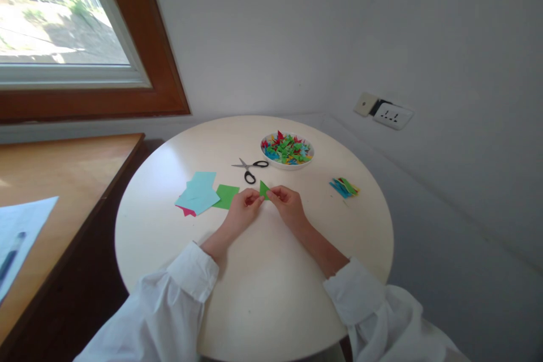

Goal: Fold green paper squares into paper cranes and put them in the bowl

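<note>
Between my two hands is a small green piece of folded paper (264, 188), its pointed tip facing up. My left hand (245, 207) pinches its left edge, and the fingers of my right hand (288, 203) are closed on its right side. Just left of my left hand lies a flat green paper square (226, 195). Light blue paper sheets (198, 195) overlap it, with a bit of pink paper (186, 211) showing beneath. Beyond my hands rest scissors (248, 167) with black handles, their blades spread.
A white bowl (288, 166) full of small colourful folded paper pieces stands at the back of the round white table (271, 305). Coloured paper strips (344, 187) lie to the right. At far left, a wooden desk (85, 164) holds a paper sheet (29, 220) and a pen (12, 254).
</note>
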Action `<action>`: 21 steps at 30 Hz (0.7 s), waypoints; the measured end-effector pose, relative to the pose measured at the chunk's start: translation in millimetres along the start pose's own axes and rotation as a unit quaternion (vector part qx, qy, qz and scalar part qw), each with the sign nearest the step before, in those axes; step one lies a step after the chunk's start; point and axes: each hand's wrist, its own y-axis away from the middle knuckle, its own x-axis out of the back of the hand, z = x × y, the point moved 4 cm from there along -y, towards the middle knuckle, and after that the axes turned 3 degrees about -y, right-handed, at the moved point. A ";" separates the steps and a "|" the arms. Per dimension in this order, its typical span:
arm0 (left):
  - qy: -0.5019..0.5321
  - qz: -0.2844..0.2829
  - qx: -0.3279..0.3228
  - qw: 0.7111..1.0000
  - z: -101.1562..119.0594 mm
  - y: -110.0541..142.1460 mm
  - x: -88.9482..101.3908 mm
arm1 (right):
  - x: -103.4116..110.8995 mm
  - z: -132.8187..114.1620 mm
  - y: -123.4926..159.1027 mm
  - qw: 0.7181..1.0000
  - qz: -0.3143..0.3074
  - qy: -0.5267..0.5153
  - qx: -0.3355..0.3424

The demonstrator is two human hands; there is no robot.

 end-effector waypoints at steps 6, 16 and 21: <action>-0.015 -0.005 -0.001 1.000 1.6 1.0 0.2 | -1.8 0.3 0.3 1.000 -0.028 0.005 -0.005; -0.013 0.002 0.011 1.000 2.6 1.3 0.7 | -3.4 5.4 -1.3 0.999 -0.024 0.013 0.017; 0.038 0.004 0.048 0.998 -1.1 1.5 0.9 | -2.0 4.3 -1.2 1.000 -0.008 -0.022 -0.018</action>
